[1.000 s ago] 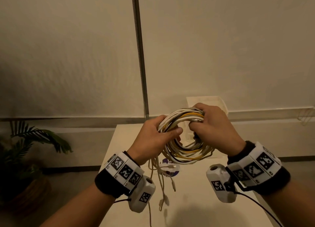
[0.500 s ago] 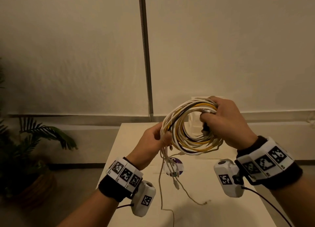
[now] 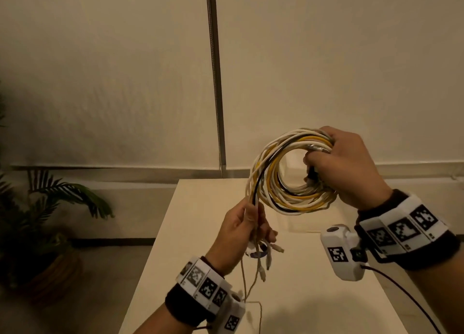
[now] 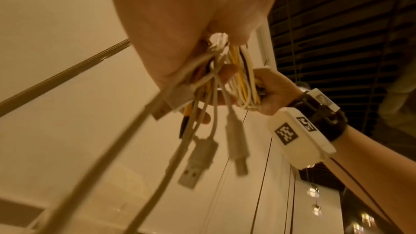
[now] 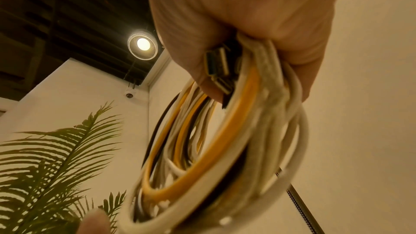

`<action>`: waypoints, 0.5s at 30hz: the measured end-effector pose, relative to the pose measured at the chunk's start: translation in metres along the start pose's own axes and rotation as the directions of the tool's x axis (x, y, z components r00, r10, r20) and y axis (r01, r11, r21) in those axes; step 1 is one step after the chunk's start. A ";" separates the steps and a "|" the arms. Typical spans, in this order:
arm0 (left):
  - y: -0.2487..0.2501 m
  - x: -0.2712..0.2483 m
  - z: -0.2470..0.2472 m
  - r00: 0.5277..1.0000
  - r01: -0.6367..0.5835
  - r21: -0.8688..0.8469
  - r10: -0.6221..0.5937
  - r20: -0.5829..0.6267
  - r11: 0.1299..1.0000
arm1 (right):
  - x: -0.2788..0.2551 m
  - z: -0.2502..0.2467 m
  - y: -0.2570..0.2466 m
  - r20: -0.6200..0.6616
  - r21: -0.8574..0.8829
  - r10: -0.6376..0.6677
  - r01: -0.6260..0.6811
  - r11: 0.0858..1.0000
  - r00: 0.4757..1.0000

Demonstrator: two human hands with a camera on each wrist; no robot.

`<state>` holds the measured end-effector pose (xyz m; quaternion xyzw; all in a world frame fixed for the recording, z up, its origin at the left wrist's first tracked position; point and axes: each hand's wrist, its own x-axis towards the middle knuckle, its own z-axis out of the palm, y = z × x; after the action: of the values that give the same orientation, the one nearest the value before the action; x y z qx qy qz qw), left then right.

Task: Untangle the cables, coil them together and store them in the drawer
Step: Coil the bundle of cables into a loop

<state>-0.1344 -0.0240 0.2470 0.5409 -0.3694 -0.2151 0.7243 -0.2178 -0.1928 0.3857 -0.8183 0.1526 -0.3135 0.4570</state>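
A round coil of white, yellow and black cables (image 3: 283, 180) hangs in the air above the pale table (image 3: 288, 296). My right hand (image 3: 341, 168) grips the coil's right side, with metal plugs (image 5: 218, 70) sticking out between its fingers. Lower and to the left, my left hand (image 3: 241, 230) holds the loose cable tails (image 3: 253, 208) that run down from the coil. Several USB plugs (image 4: 198, 163) dangle below that hand, and thin cable ends (image 3: 251, 293) trail onto the table. No drawer is in view.
A small ring-shaped white and purple thing (image 3: 258, 253) lies on the table under my left hand. A potted palm (image 3: 50, 220) stands on the floor at the left. A metal pole (image 3: 216, 77) runs up the wall behind the table.
My right hand has lifted the coil up and to the right. My left hand has let go of the coil's left side and slid down along the loose tails, which have risen off the table.
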 end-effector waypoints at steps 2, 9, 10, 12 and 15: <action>-0.004 -0.002 0.012 0.994 0.004 -0.048 -0.009 -0.110 0.999 | 0.001 0.002 0.000 -0.016 0.021 0.013 -0.013 1.000 1.000; -0.001 0.000 0.020 0.991 0.032 -0.170 -0.054 -0.124 0.985 | 0.004 -0.001 -0.005 -0.013 0.057 0.017 -0.017 0.998 1.000; -0.006 0.001 0.017 0.995 0.018 -0.153 -0.033 -0.094 0.988 | 0.003 -0.002 -0.005 -0.016 0.056 0.017 -0.016 0.998 1.000; -0.015 -0.002 0.017 0.999 -0.009 -0.079 0.006 -0.039 0.997 | 0.004 -0.003 -0.005 -0.032 0.068 0.025 -0.023 0.997 0.999; -0.021 -0.012 0.026 0.996 0.024 -0.043 -0.027 -0.085 0.999 | 0.005 -0.006 -0.004 -0.061 0.086 0.033 -0.027 0.996 0.998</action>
<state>-0.1595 -0.0386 0.2270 0.5391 -0.3265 -0.2084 0.7479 -0.2182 -0.1977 0.3931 -0.7856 0.1656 -0.3381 0.4910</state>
